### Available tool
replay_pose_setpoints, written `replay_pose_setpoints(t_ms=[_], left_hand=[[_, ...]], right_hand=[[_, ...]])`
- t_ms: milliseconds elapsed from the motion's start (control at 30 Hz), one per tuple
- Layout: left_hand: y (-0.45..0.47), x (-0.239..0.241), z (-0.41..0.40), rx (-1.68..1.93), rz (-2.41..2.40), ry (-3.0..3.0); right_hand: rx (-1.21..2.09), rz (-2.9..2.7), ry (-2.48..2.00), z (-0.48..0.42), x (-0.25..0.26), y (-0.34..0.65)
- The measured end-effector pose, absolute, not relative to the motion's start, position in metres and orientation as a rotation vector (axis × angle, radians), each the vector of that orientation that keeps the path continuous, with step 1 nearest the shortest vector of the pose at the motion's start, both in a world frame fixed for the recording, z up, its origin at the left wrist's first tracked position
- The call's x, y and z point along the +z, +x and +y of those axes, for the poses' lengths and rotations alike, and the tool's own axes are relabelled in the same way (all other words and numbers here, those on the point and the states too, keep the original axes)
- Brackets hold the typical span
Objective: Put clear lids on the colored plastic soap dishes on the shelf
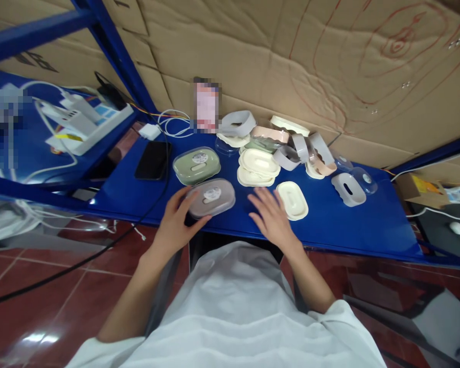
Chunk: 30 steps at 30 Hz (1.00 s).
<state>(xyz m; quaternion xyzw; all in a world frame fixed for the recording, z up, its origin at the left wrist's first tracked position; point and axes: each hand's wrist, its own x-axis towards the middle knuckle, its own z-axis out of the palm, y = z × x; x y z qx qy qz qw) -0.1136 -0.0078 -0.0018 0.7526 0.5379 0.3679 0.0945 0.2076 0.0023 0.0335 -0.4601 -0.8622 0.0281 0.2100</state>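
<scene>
My left hand (175, 221) grips the near left end of a grey oval box with a clear lid (211, 197) that rests on the blue shelf (329, 225). My right hand (270, 214) lies flat with its fingers spread on the shelf, holding nothing, just left of a cream oval tray (292, 200). A green oval box with a clear lid (197, 165) sits behind the grey one. Two stacked cream trays (257, 167) lie beyond my right hand.
Several grey, pink and cream box parts (302, 148) are heaped against the cardboard wall at the back. A black phone (153, 160) lies at the shelf's left. A white power strip with cables (85, 121) sits on the left shelf. A grey piece (348, 189) rests far right.
</scene>
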Motion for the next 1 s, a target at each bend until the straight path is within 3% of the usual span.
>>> replay_pose_setpoints(t_ms=[100, 200, 300, 400, 567, 700, 833, 1000], left_hand=[[-0.116, -0.004, -0.007, 1.183, 1.809, 2.227], [-0.101, -0.005, -0.012, 1.258, 1.932, 2.282], [-0.070, -0.003, -0.020, 1.237, 1.660, 2.469], [-0.040, 0.002, -0.022, 0.914, 1.259, 2.648], [-0.025, 0.005, -0.014, 0.747, 1.110, 2.673], [-0.032, 0.004, -0.011, 0.824, 1.079, 2.598], [-0.032, 0.003, -0.009, 0.857, 1.100, 2.511], [-0.025, 0.000, -0.008, 0.944, 1.172, 2.393]], right_hand=[[-0.057, -2.096, -1.653, -0.011, 0.027, 0.240], [-0.003, -2.111, -1.667, -0.028, 0.022, 0.253], [0.196, -2.345, -1.389, -0.034, 0.029, 0.249], [0.204, -2.390, -1.222, -0.009, 0.046, 0.249], [-0.140, -2.160, -1.551, 0.081, 0.066, 0.271], [-0.136, -2.157, -1.638, 0.122, 0.073, 0.285], [-0.064, -2.086, -1.414, 0.089, 0.083, 0.287], [-0.264, -2.270, -1.299, 0.002, 0.072, 0.254]])
